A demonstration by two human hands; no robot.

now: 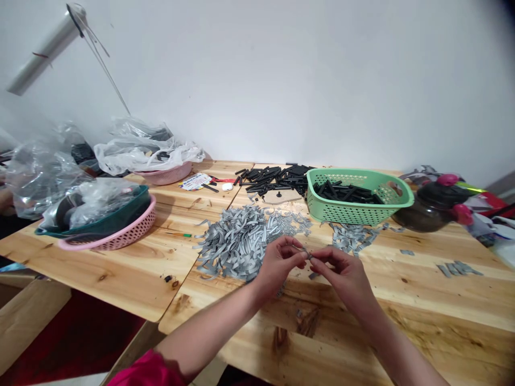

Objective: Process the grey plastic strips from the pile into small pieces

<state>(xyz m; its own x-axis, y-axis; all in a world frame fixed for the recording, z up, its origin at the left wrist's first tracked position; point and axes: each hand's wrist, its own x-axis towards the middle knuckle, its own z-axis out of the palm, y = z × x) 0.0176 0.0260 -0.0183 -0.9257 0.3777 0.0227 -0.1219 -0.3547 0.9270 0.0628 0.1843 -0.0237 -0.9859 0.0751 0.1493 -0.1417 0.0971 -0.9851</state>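
Note:
My left hand point(279, 262) and my right hand point(341, 271) meet above the wooden table point(402, 332), their fingertips pinching a small grey strip point(306, 254) from both sides. Most of the strip is hidden by my fingers. Just left of my left hand lies a large heap of grey rubbery strips point(237, 244). A smaller scatter of the same strips point(354, 238) lies beyond my right hand. A few more strips point(454, 269) lie further right.
Black tubes point(273, 179) lie in a heap at the back, and more fill a green plastic basket point(346, 214). A pink basket point(120, 236) holds a dark green tray and plastic bags on the left. A dark brown jug point(430, 212) stands at the right.

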